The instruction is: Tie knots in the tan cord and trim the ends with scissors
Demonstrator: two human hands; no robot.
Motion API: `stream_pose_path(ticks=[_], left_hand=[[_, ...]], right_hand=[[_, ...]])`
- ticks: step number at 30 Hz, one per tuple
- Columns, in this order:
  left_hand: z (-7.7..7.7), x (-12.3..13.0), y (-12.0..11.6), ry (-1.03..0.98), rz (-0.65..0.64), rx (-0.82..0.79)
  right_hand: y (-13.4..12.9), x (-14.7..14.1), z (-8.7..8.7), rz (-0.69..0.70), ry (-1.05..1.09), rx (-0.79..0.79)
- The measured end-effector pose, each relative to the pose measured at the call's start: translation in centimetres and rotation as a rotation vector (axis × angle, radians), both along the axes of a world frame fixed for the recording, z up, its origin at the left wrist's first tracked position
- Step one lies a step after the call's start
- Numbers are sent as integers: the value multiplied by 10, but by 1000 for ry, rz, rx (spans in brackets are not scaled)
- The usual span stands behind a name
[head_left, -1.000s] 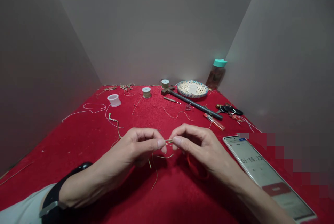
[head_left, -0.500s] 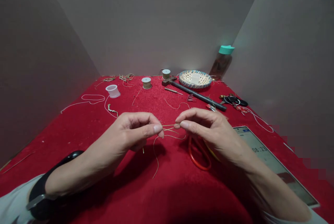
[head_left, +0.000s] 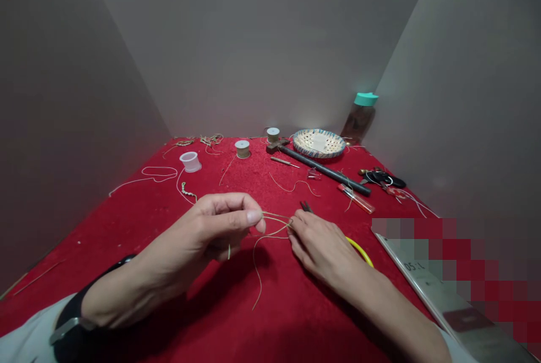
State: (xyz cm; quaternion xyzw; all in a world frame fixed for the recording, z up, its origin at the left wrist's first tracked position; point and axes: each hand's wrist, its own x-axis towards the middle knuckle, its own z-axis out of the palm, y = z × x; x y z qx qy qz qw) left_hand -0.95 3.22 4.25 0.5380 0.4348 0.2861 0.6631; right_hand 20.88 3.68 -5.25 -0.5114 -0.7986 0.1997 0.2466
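My left hand (head_left: 230, 221) pinches a thin tan cord (head_left: 274, 218) between thumb and forefinger, above the red cloth. Several strands run from that pinch toward the right, and one loose tail hangs down in a curve. At the other end of the strands is my right hand (head_left: 315, 239), palm down, fingers bent together with the cord at their tips; the fingertips are mostly hidden. Under and behind this hand lies a pair of pliers, whose dark jaws (head_left: 306, 206) and yellow handle (head_left: 359, 250) stick out.
Farther back are a hammer (head_left: 325, 170), an awl (head_left: 285, 162), two cord spools (head_left: 242, 149), a woven basket (head_left: 319, 153) and a bottle (head_left: 359, 118). A plastic cup (head_left: 191, 162) stands left, a braided piece (head_left: 188, 193) near it. Keys (head_left: 384, 177) and a tablet (head_left: 416, 273) lie right.
My right hand has turned palm down and dropped lower over the pliers, covering the red handle. The strands between the hands spread into a looser loop. My left hand keeps its pinch. The view has tilted up slightly.
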Motion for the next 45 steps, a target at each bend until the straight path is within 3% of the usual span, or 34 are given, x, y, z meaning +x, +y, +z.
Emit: stream_pose_path(ticks=[3,6,8,10,14,17,21,27,35,41,45], left_hand=[[-3,0,1,-39,-1,-23],[-5,0,0,-70,-11,-42],[-5,2,-1,-78,-21,-53],[-5,4,-2,-76,-33,-58],[-7,10,-3,-42,-34,-38],[-10,13,-3,-3,-38,-11],[-14,14,-4,42,-60,12],[-15,14,-6,104,-79,49],[-20,14,-5,135,31,150],[-22,14,-8,38,129,78],[-21,17,-9,-3,153,67]], right_hand=[[10,17,6,-133,43,57],[22,38,25,-395,212,183],[21,44,40,-459,338,233],[13,38,52,-362,453,150],[-9,10,61,31,620,-247],[-17,-2,60,136,711,-425],[-17,-1,62,153,756,-536],[-14,6,69,144,734,-572],[-17,9,73,103,756,-498],[-17,10,69,199,826,-659],[-19,5,66,192,886,-706]])
